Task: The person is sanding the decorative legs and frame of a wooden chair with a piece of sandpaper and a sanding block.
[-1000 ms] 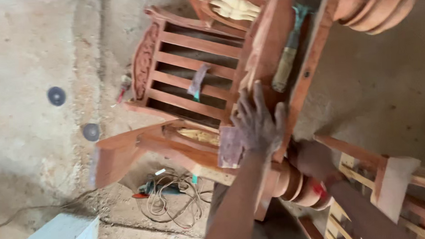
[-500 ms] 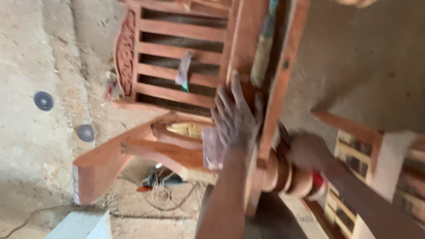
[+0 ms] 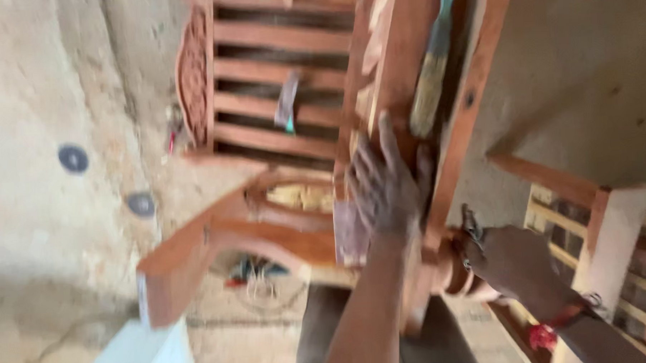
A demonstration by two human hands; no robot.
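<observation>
The reddish wooden furniture frame (image 3: 398, 64) fills the middle of my view, running from 12 o'clock down toward 6. I judge it heavy and stiff: solid timber, thick rails, hard edges. The finish looks smooth, so a flat palm may slide on it. The turned leg (image 3: 451, 273) at about 4 o'clock, with its rings and grooves, seems the surest place to take hold, as does the square rail above it.

My left hand (image 3: 384, 190) lies on the broad rail at centre, fingers spread and pressing flat; it closes round nothing, though a pale sheet, maybe sandpaper (image 3: 350, 234), sits just under the heel of the palm. My right hand (image 3: 504, 257) is curled against the turned leg at 4 o'clock; motion blur keeps me from telling whether it truly closes around it. A red band (image 3: 543, 335) shows at that wrist.

A paintbrush (image 3: 431, 92) lies on the frame at 1 o'clock, just beyond my left fingertips. At 11 o'clock a slatted panel (image 3: 269, 83) with a carved edge lies on the dusty concrete floor (image 3: 53, 248). Two dark discs (image 3: 72, 158) rest at 9 o'clock. A tangle of cord (image 3: 258, 280) lies at 7 o'clock, and another slatted piece (image 3: 604, 229) stands at 3 o'clock.
</observation>
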